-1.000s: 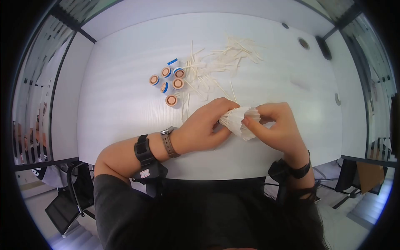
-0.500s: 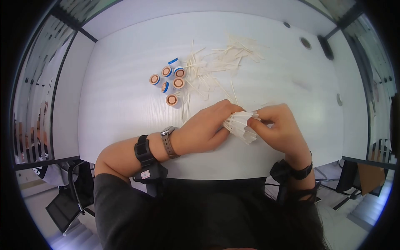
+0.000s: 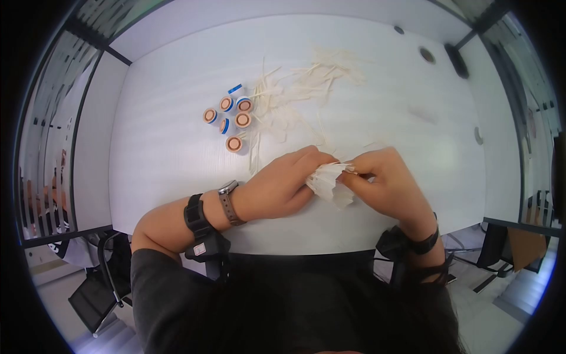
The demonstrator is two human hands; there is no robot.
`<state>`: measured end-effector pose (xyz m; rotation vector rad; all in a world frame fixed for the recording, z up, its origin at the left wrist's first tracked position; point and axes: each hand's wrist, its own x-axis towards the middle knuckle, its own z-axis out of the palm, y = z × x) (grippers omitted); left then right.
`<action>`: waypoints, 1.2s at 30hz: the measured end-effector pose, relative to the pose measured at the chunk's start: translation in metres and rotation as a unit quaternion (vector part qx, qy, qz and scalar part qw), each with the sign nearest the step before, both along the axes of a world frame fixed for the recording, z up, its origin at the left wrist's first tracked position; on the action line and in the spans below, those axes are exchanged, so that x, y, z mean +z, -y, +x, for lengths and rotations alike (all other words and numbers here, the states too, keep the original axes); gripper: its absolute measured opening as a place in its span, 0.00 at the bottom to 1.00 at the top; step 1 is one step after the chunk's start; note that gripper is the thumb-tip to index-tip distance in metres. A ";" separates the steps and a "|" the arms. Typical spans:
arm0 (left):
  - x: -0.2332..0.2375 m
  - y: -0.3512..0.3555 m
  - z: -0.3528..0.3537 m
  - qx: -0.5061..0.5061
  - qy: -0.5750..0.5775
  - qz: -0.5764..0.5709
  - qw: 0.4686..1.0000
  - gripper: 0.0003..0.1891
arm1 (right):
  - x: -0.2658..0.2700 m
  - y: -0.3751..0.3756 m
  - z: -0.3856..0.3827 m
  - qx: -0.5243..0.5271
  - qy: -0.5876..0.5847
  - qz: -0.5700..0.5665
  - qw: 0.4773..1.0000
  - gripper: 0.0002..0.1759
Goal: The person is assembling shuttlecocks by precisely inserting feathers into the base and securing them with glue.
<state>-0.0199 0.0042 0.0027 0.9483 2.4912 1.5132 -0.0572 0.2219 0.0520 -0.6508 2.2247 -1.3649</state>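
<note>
My left hand (image 3: 289,182) is closed around a white feather shuttlecock (image 3: 326,185), with the feather skirt fanning out toward the right. The shuttlecock's base is hidden inside that hand. Thumb and fingers of my right hand (image 3: 380,182) are pinched at the upper right rim of the skirt, on a feather (image 3: 348,171) whose tip is mostly covered. Beyond the hands, loose white feathers (image 3: 287,121) lie scattered on the table. Left of them stands a cluster of several white shuttlecock heads (image 3: 243,120) with blue bands and tan ringed ends.
The white table (image 3: 171,153) has low partition walls (image 3: 94,141) around it. Toward the far right are a round cable hole (image 3: 427,55) and a dark oblong fitting (image 3: 457,61). More feathers (image 3: 333,68) are heaped at the back. A black chair (image 3: 97,298) is at lower left.
The view has shifted slightly, moving the table items left. Both hands have stayed at the shuttlecock, and its skirt has turned a little between them.
</note>
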 end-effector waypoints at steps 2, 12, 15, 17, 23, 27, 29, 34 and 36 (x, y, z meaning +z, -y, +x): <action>-0.002 0.000 -0.002 -0.002 -0.014 0.008 1.000 0.22 | 0.004 0.000 -0.001 0.000 0.007 -0.007 1.000 0.12; -0.003 0.001 0.002 0.036 0.058 0.087 0.994 0.22 | 0.013 -0.004 -0.005 -0.053 -0.048 -0.052 0.996 0.10; -0.004 0.003 0.000 0.038 0.069 0.096 0.992 0.23 | 0.011 -0.007 -0.010 -0.077 -0.056 -0.080 0.992 0.12; -0.005 0.004 0.001 0.037 0.117 0.099 0.987 0.24 | 0.010 -0.007 -0.011 -0.099 -0.051 -0.102 0.989 0.14; -0.007 0.005 0.001 0.040 0.163 0.126 0.978 0.25 | 0.001 -0.002 -0.012 -0.125 -0.005 -0.138 0.982 0.21; 0.001 0.003 0.002 0.042 0.199 0.156 0.967 0.27 | -0.002 0.001 -0.009 -0.123 0.030 -0.168 0.978 0.21; 0.002 0.005 0.001 0.031 0.197 0.152 0.968 0.27 | -0.003 -0.001 -0.012 -0.100 0.028 -0.153 0.983 0.20; -0.001 0.006 0.000 -0.008 0.210 0.176 0.962 0.25 | -0.001 0.003 -0.006 -0.050 -0.048 -0.142 0.987 0.20; -0.002 0.002 0.002 0.010 0.207 0.216 0.954 0.23 | -0.006 0.005 -0.007 -0.038 -0.041 -0.119 0.991 0.28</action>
